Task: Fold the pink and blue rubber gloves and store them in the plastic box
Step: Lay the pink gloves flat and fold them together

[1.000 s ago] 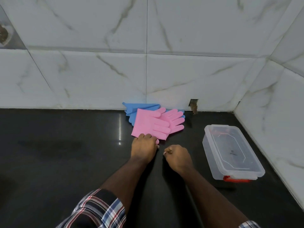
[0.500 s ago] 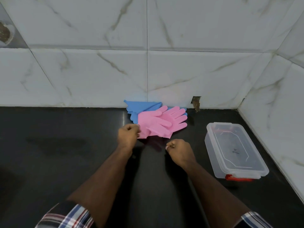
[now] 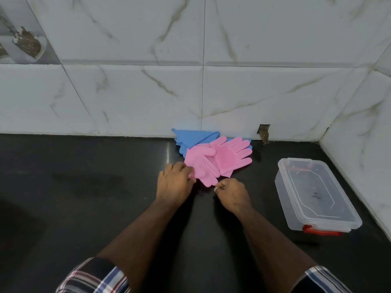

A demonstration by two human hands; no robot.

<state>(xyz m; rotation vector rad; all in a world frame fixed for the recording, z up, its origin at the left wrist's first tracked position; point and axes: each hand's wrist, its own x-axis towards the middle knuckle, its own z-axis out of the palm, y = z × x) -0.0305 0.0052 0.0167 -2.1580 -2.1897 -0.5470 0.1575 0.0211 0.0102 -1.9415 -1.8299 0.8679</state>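
Nearest, two plaid sleeves (image 3: 95, 278) are framing the bottom edge, and both bare forearms are reaching forward over the black countertop (image 3: 74, 208). Further out, the left hand (image 3: 174, 182) is lying knuckles-up with its fingers curled onto the near left edge of the pink gloves (image 3: 220, 160), gripping that edge. Just beside it, the right hand (image 3: 231, 193) is curling into a loose fist, thumb and forefinger pinched together right at the tip of a pink finger; whether it is actually catching the rubber cannot be told. Off to the right, well apart from both hands, the plastic box (image 3: 317, 195) is sitting on the counter, clear-walled with a red latch on its near end; whether a lid is on it cannot be told. Beyond the hands, the pink gloves are lying flat and overlapping, fingers pointing right, on top of the blue gloves (image 3: 190, 139), which are peeking out behind them against the foot of the marble-tiled wall (image 3: 148, 92).
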